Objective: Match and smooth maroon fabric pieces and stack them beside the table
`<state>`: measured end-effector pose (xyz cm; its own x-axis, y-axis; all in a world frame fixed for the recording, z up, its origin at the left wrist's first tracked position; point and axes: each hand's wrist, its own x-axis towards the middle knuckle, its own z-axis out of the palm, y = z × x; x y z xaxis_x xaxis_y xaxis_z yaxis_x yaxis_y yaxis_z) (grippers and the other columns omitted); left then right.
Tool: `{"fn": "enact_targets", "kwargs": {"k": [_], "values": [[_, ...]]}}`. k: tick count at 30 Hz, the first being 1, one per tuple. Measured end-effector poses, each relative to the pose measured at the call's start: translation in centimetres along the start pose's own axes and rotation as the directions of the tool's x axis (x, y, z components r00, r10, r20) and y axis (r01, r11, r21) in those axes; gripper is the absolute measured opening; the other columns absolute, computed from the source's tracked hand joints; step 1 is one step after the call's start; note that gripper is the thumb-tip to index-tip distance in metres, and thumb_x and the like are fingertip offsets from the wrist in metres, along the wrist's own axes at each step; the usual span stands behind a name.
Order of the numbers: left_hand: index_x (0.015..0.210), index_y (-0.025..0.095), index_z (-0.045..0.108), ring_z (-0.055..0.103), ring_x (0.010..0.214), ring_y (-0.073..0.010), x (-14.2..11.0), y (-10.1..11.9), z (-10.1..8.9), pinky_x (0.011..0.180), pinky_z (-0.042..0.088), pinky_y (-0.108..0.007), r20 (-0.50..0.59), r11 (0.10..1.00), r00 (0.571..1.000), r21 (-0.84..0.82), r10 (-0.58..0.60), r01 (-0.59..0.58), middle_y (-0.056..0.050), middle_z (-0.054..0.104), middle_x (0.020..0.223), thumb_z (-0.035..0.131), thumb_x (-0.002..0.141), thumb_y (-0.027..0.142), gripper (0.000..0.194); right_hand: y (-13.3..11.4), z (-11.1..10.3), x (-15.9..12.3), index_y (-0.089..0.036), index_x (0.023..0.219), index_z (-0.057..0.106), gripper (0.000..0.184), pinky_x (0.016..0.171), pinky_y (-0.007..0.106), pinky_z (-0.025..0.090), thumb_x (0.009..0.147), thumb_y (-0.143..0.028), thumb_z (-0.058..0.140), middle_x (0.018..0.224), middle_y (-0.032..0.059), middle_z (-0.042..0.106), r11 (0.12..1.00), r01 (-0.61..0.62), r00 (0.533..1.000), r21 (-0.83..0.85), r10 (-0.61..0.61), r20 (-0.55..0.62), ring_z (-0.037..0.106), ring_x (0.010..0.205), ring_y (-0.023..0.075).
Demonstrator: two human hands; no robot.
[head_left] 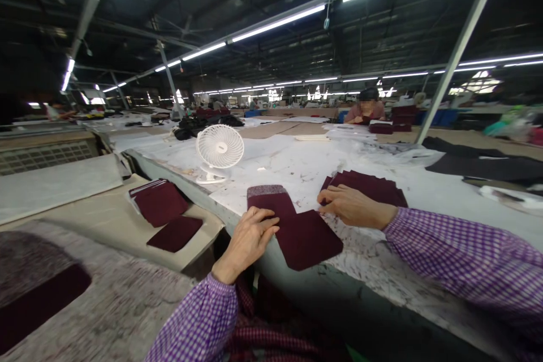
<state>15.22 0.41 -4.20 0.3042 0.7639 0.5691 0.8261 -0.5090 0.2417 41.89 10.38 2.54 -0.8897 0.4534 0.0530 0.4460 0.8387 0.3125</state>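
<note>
A maroon fabric piece point(311, 240) with cut corners lies over the front edge of the white-covered table, overlapping a second maroon piece point(271, 199) that has a grey speckled strip along its far end. My left hand point(248, 240) is closed at the left edge of these pieces, thumb and fingertips together on the cloth. To the right, a fanned stack of maroon fabric pieces point(373, 185) rests on the table. Fingers of my right hand point(354, 206) are pinched at the near left corner of that stack; the fingertips partly hide what they grip.
A white fan point(220, 147) stands beyond the pieces. On a lower beige surface point(199, 246) at left lie more maroon pieces point(161, 203). Dark grey cloth point(483, 164) lies at far right, near a slanted metal post point(460, 51). A person point(365, 110) works across the table.
</note>
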Motion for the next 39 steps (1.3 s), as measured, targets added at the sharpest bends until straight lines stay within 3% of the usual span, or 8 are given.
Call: {"fn": "enact_targets", "kwargs": {"k": [7,12,18,23,27,31,36,39], "values": [[0.110,0.021,0.066,0.052,0.103,-0.0214,-0.2,-0.1,0.2,0.092,0.044,-0.042,-0.013,0.998,0.999,-0.056,-0.036,0.035,-0.007,0.062,0.114,0.044,0.092,0.033,0.031,-0.1,1.3,2.0,-0.016,0.107,0.063,0.026,0.084,0.029,0.042,0.089,-0.022,0.045,0.106,0.0099,0.061,0.925,-0.070,0.994,0.373,0.096,-0.052,0.057,0.094,0.0179],[0.109,0.021,0.062,0.052,0.107,-0.0212,-0.8,-0.7,0.3,0.095,0.044,-0.041,-0.017,0.980,0.996,-0.182,-0.086,0.081,-0.008,0.061,0.114,0.050,0.090,0.032,0.026,-1.1,1.5,3.5,-0.013,0.094,0.064,0.019,0.069,0.026,0.043,0.081,-0.022,0.054,0.083,0.0050,0.064,0.800,-0.155,0.987,0.579,0.147,0.062,0.058,0.075,0.0155],[0.111,0.022,0.060,0.053,0.107,-0.0198,-0.6,-1.6,-0.1,0.094,0.045,-0.038,0.017,0.962,0.992,-0.244,-0.123,0.123,-0.006,0.060,0.111,0.056,0.086,0.036,0.029,5.0,-2.5,0.2,-0.014,0.088,0.065,0.029,0.067,0.026,0.042,0.081,-0.037,0.050,0.083,0.0045,0.066,0.716,-0.217,0.976,0.663,0.149,0.158,0.058,0.075,0.0163],[0.102,0.021,0.064,0.054,0.098,-0.0193,1.2,-1.1,-0.3,0.089,0.046,-0.037,0.065,0.985,0.992,-0.131,-0.104,0.112,-0.005,0.061,0.102,0.059,0.084,0.037,0.024,11.3,-1.9,-3.6,-0.016,0.105,0.062,0.037,0.064,0.029,0.043,0.075,-0.038,0.055,0.079,0.0052,0.066,0.697,-0.529,0.846,0.484,0.480,0.233,0.059,0.067,0.0179],[0.090,0.019,0.065,0.055,0.090,-0.0198,2.6,0.4,0.1,0.082,0.046,-0.036,0.095,0.997,0.995,0.064,-0.039,0.033,-0.004,0.061,0.091,0.054,0.087,0.028,0.015,12.6,-1.3,-4.7,-0.012,0.107,0.060,0.038,0.068,0.031,0.045,0.078,-0.035,0.053,0.089,0.0103,0.068,0.662,-0.645,0.759,0.382,0.614,0.218,0.063,0.072,0.0197],[0.079,0.018,0.063,0.056,0.084,-0.0190,3.1,0.8,0.6,0.077,0.045,-0.033,0.039,0.994,0.999,0.106,-0.026,0.022,-0.004,0.062,0.084,0.046,0.086,0.017,0.018,12.0,-2.9,-4.9,-0.011,0.108,0.061,0.036,0.073,0.030,0.045,0.083,-0.033,0.048,0.081,0.0085,0.068,0.648,-0.656,0.740,0.387,0.654,0.157,0.064,0.077,0.0203],[0.073,0.019,0.061,0.057,0.068,-0.0159,3.2,-0.8,0.8,0.065,0.042,-0.028,-0.013,0.926,0.941,-0.186,-0.337,0.329,0.000,0.063,0.071,0.046,0.083,0.025,0.019,9.7,-5.6,-3.9,-0.012,0.097,0.065,0.034,0.066,0.025,0.045,0.087,-0.037,0.044,0.088,0.0083,0.069,0.658,-0.509,0.754,0.556,0.652,-0.081,0.063,0.071,0.0153],[0.074,0.018,0.058,0.054,0.061,-0.0145,3.2,-1.5,1.0,0.062,0.041,-0.025,0.002,0.862,0.906,-0.304,-0.424,0.405,0.001,0.058,0.064,0.043,0.084,0.035,0.024,6.5,-6.0,-1.8,-0.012,0.095,0.065,0.038,0.062,0.024,0.044,0.088,-0.042,0.044,0.087,0.0085,0.069,0.679,-0.328,0.819,0.657,0.551,-0.160,0.062,0.072,0.0145]]}}
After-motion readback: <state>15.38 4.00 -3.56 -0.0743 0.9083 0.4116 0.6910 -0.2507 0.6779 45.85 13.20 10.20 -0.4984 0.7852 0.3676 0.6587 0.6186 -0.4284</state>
